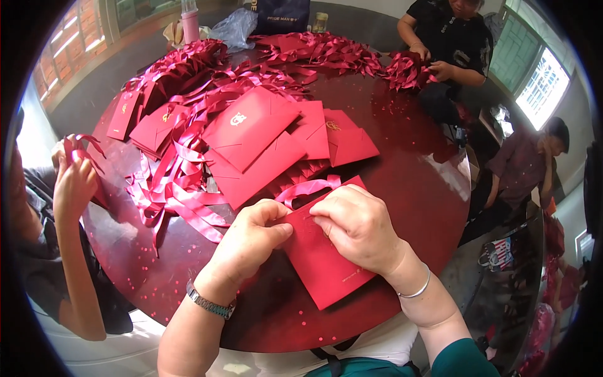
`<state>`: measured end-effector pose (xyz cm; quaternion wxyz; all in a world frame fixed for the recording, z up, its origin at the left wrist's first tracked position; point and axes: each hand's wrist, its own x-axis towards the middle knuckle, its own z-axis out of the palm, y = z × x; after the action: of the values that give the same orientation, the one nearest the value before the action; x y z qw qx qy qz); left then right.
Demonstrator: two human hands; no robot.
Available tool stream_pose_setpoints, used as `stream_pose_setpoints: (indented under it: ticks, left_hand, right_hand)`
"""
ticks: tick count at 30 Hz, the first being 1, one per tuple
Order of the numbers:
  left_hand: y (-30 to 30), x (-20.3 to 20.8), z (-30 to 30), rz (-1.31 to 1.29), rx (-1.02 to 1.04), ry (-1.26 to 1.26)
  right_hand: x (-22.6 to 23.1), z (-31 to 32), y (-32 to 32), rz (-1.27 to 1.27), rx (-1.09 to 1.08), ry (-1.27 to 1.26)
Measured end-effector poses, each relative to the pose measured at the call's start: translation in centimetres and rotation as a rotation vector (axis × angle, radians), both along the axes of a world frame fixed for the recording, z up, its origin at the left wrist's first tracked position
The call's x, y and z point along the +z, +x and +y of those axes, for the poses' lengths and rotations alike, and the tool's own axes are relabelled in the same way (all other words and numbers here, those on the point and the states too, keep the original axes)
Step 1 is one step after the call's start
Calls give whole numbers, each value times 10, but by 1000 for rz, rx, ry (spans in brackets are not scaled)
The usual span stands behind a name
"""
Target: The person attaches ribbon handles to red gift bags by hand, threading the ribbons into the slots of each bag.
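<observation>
A flat red paper gift bag [330, 270] lies tilted near the front of the round table, with a pink-red ribbon handle [308, 187] looped above its top edge. My left hand [254, 235] holds the bag's upper left corner between thumb and fingers. At the bag's upper part, my right hand [355, 226] is closed in a pinch against the front face; the fingertips hide what is between them. Just beyond lie stacked red bags [251, 129], some with gold emblems. Loose ribbons [182, 195] are heaped to their left.
More ribboned bags [326, 53] line the dark red table's [408, 144] far edge, near a pink bottle [190, 25] and a clear plastic bag [233, 28]. A person's hands [75, 179] work at left, another's [433, 63] at far right. Someone sits [521, 160] at right.
</observation>
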<state>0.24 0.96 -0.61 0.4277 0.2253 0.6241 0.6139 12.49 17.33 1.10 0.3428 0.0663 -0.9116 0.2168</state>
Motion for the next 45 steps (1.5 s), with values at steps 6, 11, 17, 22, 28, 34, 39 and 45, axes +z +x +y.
stream_pose_setpoints:
  ticks: [6, 11, 17, 22, 28, 34, 39, 45]
  left_hand:
    - [-2, 1, 0, 7, -11, 66]
    - [-2, -3, 0, -8, -29, 60]
    - [1, -1, -1, 15, -23, 54]
    - [0, -4, 0, 17, -20, 54]
    - [2, -2, 2, 158, -37, 0]
    - [10, -3, 5, 385, 3, -29]
    - [17, -11, 4, 712, 123, 53]
    - [13, -10, 5, 728, 132, -82]
  right_hand:
    - [1, -4, 3, 25, 35, 143]
    - [1, -9, 4, 0, 23, 134]
    - [-2, -7, 3, -1, 67, 164]
    - [-6, -6, 1, 57, 93, 157]
    - [-8, -11, 0, 60, 49, 188]
    - [-12, -16, 3, -11, -51, 231]
    - [-17, -18, -2, -28, -64, 211]
    - [-19, -21, -3, -149, -139, -156]
